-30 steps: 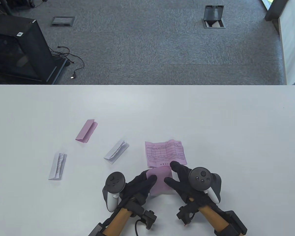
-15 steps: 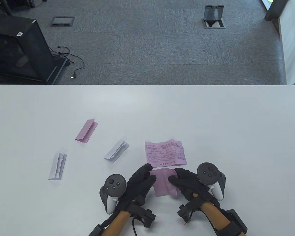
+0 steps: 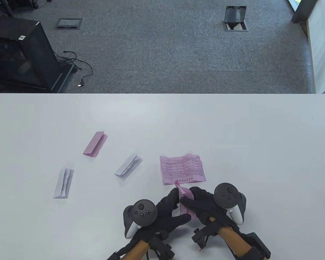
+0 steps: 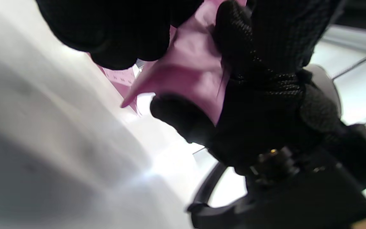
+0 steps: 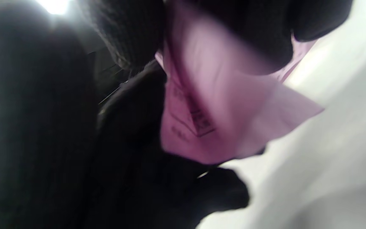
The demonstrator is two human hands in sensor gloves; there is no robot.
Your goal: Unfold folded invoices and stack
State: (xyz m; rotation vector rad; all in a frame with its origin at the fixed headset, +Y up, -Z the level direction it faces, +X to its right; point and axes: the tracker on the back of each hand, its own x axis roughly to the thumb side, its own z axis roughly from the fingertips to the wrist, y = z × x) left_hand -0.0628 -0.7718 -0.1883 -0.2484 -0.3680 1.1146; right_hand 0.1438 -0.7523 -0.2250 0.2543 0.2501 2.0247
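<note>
1. Pink paper sits between my two hands: a folded pink invoice [image 3: 185, 201], crumpled and partly opened, lifted just off the desk [image 3: 260, 140] at its near edge.
2. My left hand [image 3: 169, 214] pinches its left side, fingers closed on the sheet; in the left wrist view the paper [image 4: 189, 73] is pressed between black gloved fingers [image 4: 233, 38].
3. My right hand [image 3: 205, 203] grips the right side; the right wrist view shows printed lines on the sheet [image 5: 221, 111].
4. Just beyond the hands lies an unfolded pink invoice [image 3: 182, 169], flat, print up, its near edge close to the held sheet's tip.
5. Further left: a folded white invoice [image 3: 128, 167], a second folded white one [image 3: 63, 183] nearer the left edge, and a folded pink one [image 3: 95, 144] farther back, all apart.
</note>
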